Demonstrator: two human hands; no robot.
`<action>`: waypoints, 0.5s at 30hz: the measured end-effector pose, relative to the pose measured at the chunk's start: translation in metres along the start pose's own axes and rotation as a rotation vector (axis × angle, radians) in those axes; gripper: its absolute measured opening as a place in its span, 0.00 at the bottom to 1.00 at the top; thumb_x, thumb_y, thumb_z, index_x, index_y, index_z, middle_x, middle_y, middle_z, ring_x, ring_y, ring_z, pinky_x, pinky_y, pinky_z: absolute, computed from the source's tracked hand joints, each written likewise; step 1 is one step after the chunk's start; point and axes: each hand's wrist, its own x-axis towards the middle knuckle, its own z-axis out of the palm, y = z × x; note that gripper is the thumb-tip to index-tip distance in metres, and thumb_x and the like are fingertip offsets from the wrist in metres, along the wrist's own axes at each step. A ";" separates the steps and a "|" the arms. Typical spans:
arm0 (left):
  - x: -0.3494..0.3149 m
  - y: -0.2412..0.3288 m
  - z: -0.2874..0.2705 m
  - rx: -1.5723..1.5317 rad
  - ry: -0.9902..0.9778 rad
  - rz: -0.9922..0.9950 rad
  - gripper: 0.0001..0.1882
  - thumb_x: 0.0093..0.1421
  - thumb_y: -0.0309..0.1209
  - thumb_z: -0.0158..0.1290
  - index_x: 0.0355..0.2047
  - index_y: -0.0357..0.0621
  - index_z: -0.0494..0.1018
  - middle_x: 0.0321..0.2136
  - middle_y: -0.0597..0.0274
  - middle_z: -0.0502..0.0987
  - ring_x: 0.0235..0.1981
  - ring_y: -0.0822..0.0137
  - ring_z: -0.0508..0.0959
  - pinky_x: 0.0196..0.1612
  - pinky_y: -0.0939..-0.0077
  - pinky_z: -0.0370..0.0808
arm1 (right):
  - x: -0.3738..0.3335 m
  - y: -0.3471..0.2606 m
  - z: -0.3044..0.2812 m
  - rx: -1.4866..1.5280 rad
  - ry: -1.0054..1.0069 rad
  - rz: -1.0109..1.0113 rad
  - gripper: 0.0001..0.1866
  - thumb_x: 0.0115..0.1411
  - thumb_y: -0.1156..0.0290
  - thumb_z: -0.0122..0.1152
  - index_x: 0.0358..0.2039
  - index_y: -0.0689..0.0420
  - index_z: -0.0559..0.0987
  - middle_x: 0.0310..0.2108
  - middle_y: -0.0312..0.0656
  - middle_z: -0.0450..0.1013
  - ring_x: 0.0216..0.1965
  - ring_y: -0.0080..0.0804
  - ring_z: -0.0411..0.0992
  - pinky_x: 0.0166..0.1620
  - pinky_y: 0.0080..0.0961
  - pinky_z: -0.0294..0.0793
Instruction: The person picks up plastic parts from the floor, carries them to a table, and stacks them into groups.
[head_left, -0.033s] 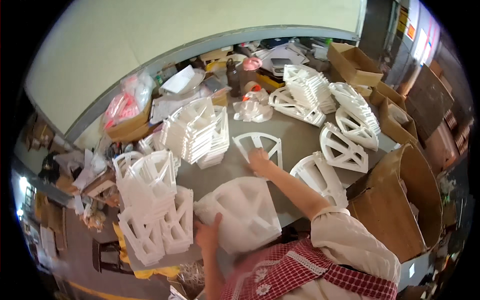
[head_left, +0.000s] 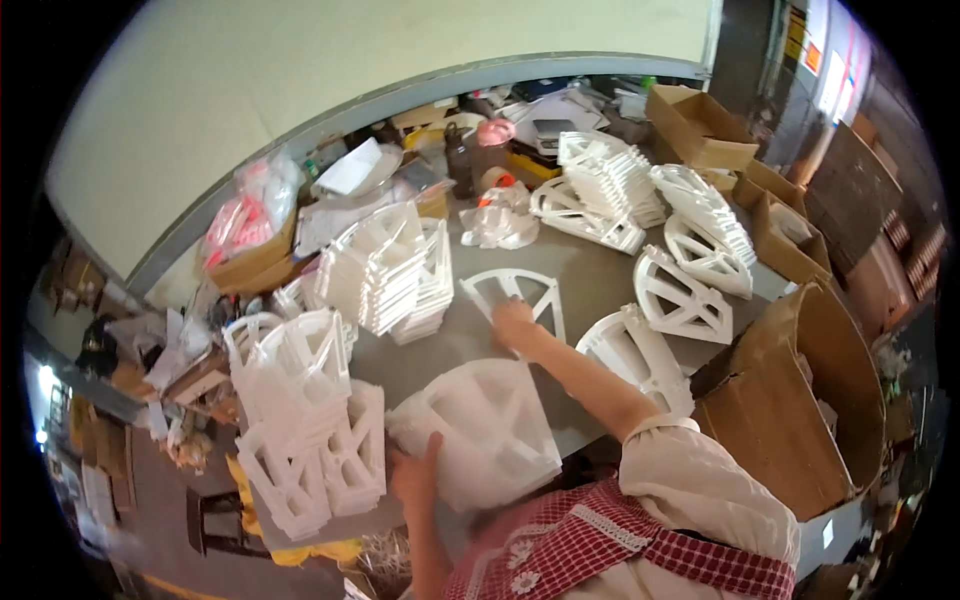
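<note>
My left hand point(head_left: 413, 478) grips the left edge of a fan-shaped white piece point(head_left: 480, 430) at the table's near side, its thumb raised against the edge. A frosted, cloudy surface covers that piece, and spokes show through it. Farther off, my right hand point(head_left: 513, 325) has its fingers curled down onto a white plastic fan-shaped frame point(head_left: 545, 290) that lies flat; the fingertips are partly hidden. Stacks of similar frames point(head_left: 300, 375) stand left of my left hand. Another tall stack point(head_left: 380, 270) is beyond them. More frames point(head_left: 640, 360) lie right of my right forearm.
Along the far right are further frame stacks point(head_left: 605, 185) and open cardboard boxes point(head_left: 700, 130). A large open carton point(head_left: 770, 400) stands close on my right. At the back are a pink-lidded jar point(head_left: 493, 145), a dark bottle point(head_left: 458, 155), plastic bags point(head_left: 250, 205) and papers.
The whole view has shifted slightly. Both hands stay on the same pieces, and nothing has been picked up or let go.
</note>
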 end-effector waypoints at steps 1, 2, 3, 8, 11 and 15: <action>0.002 0.000 0.000 0.005 -0.023 -0.023 0.62 0.47 0.74 0.49 0.63 0.28 0.50 0.45 0.32 0.74 0.47 0.38 0.76 0.52 0.53 0.70 | 0.001 0.005 -0.009 0.037 0.067 0.009 0.10 0.52 0.65 0.58 0.29 0.57 0.83 0.39 0.50 0.77 0.42 0.46 0.75 0.47 0.39 0.75; 0.002 0.001 -0.004 0.013 -0.058 -0.047 0.61 0.48 0.73 0.49 0.62 0.29 0.51 0.46 0.31 0.74 0.47 0.38 0.76 0.52 0.53 0.70 | -0.003 0.006 -0.029 0.070 0.125 0.022 0.10 0.52 0.66 0.58 0.29 0.57 0.83 0.39 0.51 0.77 0.41 0.46 0.75 0.46 0.40 0.75; -0.002 0.004 -0.008 0.021 -0.099 -0.074 0.60 0.48 0.73 0.49 0.62 0.29 0.52 0.46 0.30 0.74 0.47 0.38 0.75 0.51 0.52 0.70 | -0.010 0.008 -0.053 0.099 0.176 0.034 0.09 0.52 0.66 0.58 0.29 0.57 0.83 0.39 0.52 0.76 0.41 0.46 0.75 0.46 0.41 0.75; -0.008 0.009 -0.005 -0.026 -0.055 -0.031 0.56 0.53 0.68 0.50 0.63 0.31 0.51 0.48 0.30 0.72 0.48 0.36 0.74 0.51 0.50 0.69 | -0.060 0.076 -0.157 0.308 0.434 0.231 0.09 0.56 0.68 0.54 0.25 0.59 0.78 0.29 0.50 0.76 0.31 0.48 0.74 0.34 0.40 0.74; 0.000 -0.005 0.001 0.011 -0.068 -0.075 0.55 0.53 0.67 0.51 0.64 0.32 0.51 0.48 0.31 0.72 0.49 0.36 0.74 0.51 0.50 0.69 | -0.115 0.113 -0.180 0.758 0.483 0.264 0.11 0.57 0.67 0.54 0.25 0.63 0.73 0.21 0.50 0.73 0.24 0.52 0.69 0.31 0.37 0.71; -0.003 0.001 0.003 -0.037 -0.065 -0.035 0.52 0.54 0.68 0.50 0.60 0.32 0.54 0.46 0.32 0.74 0.47 0.36 0.74 0.51 0.51 0.69 | -0.203 0.147 -0.135 0.969 0.347 0.422 0.10 0.56 0.70 0.55 0.35 0.61 0.79 0.25 0.54 0.74 0.23 0.47 0.67 0.32 0.32 0.71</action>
